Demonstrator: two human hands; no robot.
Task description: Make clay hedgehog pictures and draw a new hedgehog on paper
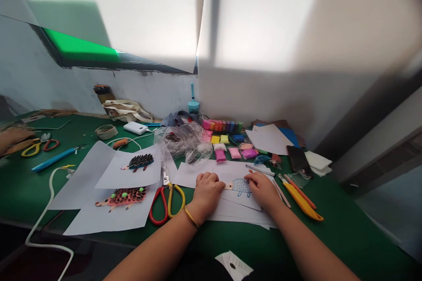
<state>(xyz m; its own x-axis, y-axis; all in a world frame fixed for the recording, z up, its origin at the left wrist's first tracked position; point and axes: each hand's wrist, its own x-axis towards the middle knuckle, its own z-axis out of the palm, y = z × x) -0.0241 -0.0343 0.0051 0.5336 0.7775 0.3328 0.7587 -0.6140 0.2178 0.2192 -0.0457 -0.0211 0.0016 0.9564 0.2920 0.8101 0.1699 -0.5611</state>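
A sheet of paper (257, 204) with a hedgehog drawing (240, 185) lies before me. The drawing has blue outlined spines and legs and a peach-coloured face. My left hand (208, 191) rests on the sheet with its fingers curled, thumb and forefinger meeting at the snout. On the other side, my right hand (263, 188) is bent with fingertips pinched at the hedgehog's back. Whatever lies between the fingertips of either hand is too small or hidden. Scissors (167, 193) with red and yellow handles are left of my left hand.
Finished hedgehog pictures (127, 197) lie at left. Coloured clay packets (227, 151) and a clear plastic bag (184, 140) are behind my hands. A yellow cutter (301, 199) and a phone (299, 161) lie right. Another person's hand (15, 138) is at far left by pliers (45, 137).
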